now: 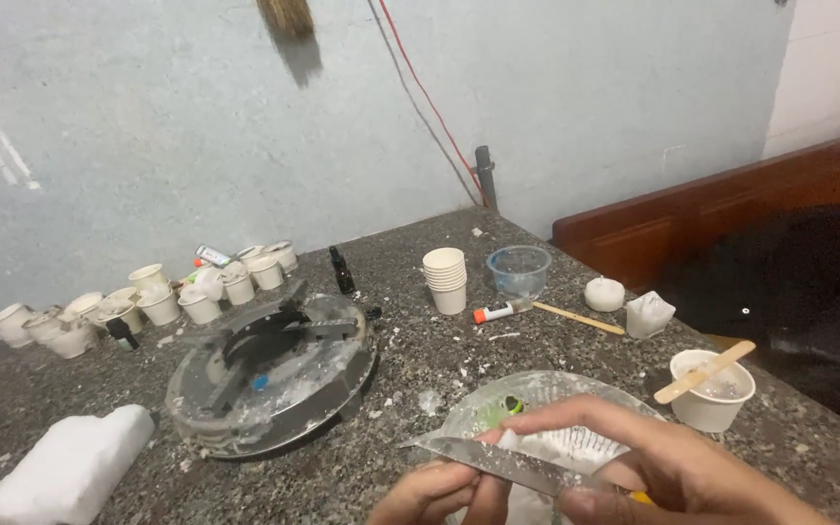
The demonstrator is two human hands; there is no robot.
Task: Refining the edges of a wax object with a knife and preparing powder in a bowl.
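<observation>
Now | right hand grips wax-smeared knife | left hand pinches its blade, seemingly closed

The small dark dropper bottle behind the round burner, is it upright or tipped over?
Upright: the dark bottle stands on its base on the granite counter, cap pointing up.

Single head view: looks down and forward over granite counter, hands near, wall far.
</observation>
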